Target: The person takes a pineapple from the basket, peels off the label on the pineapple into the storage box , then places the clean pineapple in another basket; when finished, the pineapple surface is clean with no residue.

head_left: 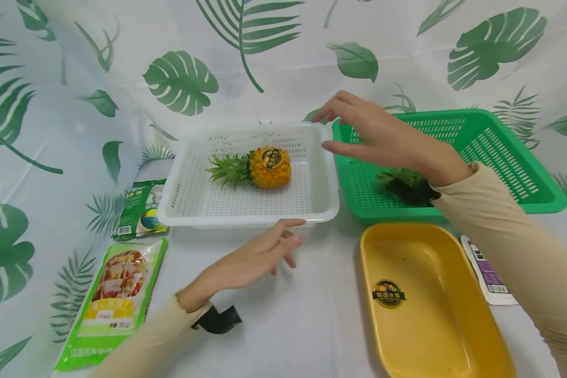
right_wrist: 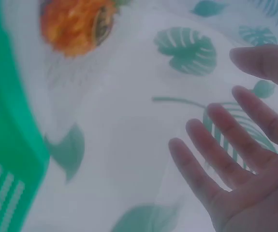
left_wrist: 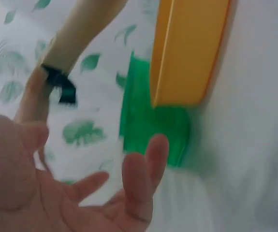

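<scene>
A small orange pineapple [head_left: 270,167] with a green crown and a dark round sticker lies on its side in the white basket [head_left: 245,223]. My left hand [head_left: 252,260] hovers just in front of that basket, fingers loosely bent and holding nothing. Above the left part of the green basket [head_left: 510,152] is my right hand [head_left: 375,128], its fingers spread toward the white basket and nothing in them. Under the right wrist, a green leafy tuft [head_left: 403,176] shows in the green basket; the black wrist strap and forearm hide whatever else lies there.
A yellow tray [head_left: 425,325] with a round sticker stands at front right, and a white-and-purple packet [head_left: 489,270] lies beside it. On the left are a green packet [head_left: 142,207] and a larger light-green food pouch [head_left: 115,299]. Leaf-patterned cloth [head_left: 283,68] rises behind the baskets.
</scene>
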Motion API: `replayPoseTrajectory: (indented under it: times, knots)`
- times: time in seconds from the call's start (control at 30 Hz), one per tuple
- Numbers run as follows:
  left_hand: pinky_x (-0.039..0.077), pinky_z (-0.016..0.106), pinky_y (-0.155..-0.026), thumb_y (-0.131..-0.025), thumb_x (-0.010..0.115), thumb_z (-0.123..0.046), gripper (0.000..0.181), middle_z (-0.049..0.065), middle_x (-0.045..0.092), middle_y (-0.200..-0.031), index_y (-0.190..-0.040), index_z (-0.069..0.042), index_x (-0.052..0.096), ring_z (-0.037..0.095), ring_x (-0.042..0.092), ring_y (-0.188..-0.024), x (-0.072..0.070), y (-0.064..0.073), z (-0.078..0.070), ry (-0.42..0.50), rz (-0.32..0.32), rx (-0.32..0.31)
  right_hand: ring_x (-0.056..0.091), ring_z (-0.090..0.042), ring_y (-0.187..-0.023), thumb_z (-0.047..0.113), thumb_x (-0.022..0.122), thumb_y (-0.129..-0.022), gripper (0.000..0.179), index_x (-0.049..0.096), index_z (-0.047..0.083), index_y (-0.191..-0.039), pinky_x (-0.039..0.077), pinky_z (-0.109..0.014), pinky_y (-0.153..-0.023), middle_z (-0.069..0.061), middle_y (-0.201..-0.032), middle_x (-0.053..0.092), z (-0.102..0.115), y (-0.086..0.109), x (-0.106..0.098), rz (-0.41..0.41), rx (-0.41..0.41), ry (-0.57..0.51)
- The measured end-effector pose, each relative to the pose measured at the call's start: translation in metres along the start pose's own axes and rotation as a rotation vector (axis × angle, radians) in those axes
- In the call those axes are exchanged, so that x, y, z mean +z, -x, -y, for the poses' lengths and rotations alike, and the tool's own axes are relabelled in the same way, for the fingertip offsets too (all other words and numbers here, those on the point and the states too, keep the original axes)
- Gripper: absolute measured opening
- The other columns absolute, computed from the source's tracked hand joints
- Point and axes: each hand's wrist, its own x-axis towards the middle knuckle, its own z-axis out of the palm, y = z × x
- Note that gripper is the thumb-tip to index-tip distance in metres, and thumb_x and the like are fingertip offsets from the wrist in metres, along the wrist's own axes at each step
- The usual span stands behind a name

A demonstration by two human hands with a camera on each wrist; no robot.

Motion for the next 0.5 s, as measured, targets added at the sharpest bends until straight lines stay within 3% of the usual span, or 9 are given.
replayPoseTrajectory:
  times: [0.07,0.13,0.2,0.27,0.4,0.5]
  knots:
    - [0.056,0.038,-0.074,-0.114,0.035,-0.046,0.055,0.015,0.064,-0.125,-0.163,-0.023,0.028,0.031,0.066,-0.104,-0.021,0.021,0.008,-0.020,-0.025,-0.004,0.056,-0.034,-0.122,0.009,0.072,-0.099,0.040,0.059,-0.001,-0.136,0.047,-0.053,-0.106,-0.017,-0.135,0.056,0.001,-0.014,0.007,0.019,0.025,-0.038]
    - [0.055,0.036,-0.071,-0.115,0.040,-0.037,0.053,0.015,0.062,-0.129,-0.164,-0.020,0.028,0.031,0.065,-0.104,-0.040,0.041,0.015,-0.035,-0.091,0.014,0.054,-0.032,-0.125,0.010,0.073,-0.099,0.044,0.056,0.000,-0.138,0.045,-0.051,-0.110,-0.016,-0.137,0.055,0.001,-0.028,0.014,0.039,0.049,-0.080]
    - [0.055,0.033,-0.075,-0.114,0.044,-0.027,0.052,0.016,0.061,-0.132,-0.163,-0.017,0.030,0.030,0.062,-0.109,-0.058,0.059,0.023,-0.066,-0.211,0.050,0.052,-0.031,-0.128,0.011,0.075,-0.097,0.049,0.054,0.000,-0.140,0.044,-0.049,-0.112,-0.016,-0.140,0.052,-0.002,-0.041,0.022,0.061,0.070,-0.119]
    - [0.053,0.030,-0.084,-0.112,0.050,-0.021,0.054,0.014,0.055,-0.140,-0.163,-0.014,0.032,0.027,0.058,-0.116,-0.073,0.073,0.032,-0.124,-0.374,0.093,0.050,-0.030,-0.131,0.012,0.077,-0.096,0.054,0.051,0.000,-0.142,0.043,-0.048,-0.113,-0.016,-0.143,0.050,-0.005,-0.053,0.031,0.075,0.085,-0.150]
    - [0.041,0.039,-0.104,-0.104,0.067,-0.014,0.062,0.017,0.048,-0.144,-0.159,-0.010,0.040,0.030,0.048,-0.128,-0.094,0.082,0.051,-0.236,-0.720,0.118,0.047,-0.030,-0.134,0.012,0.081,-0.092,0.063,0.048,0.000,-0.145,0.042,-0.047,-0.113,-0.016,-0.147,0.047,-0.014,-0.071,0.047,0.087,0.106,-0.203]
    - [0.036,0.054,-0.107,-0.095,0.080,-0.017,0.076,0.021,0.040,-0.149,-0.159,-0.008,0.040,0.036,0.041,-0.130,-0.104,0.076,0.069,-0.290,-0.876,0.082,0.045,-0.031,-0.136,0.011,0.082,-0.090,0.067,0.047,0.000,-0.146,0.041,-0.047,-0.114,-0.017,-0.148,0.046,-0.020,-0.080,0.058,0.096,0.120,-0.227]
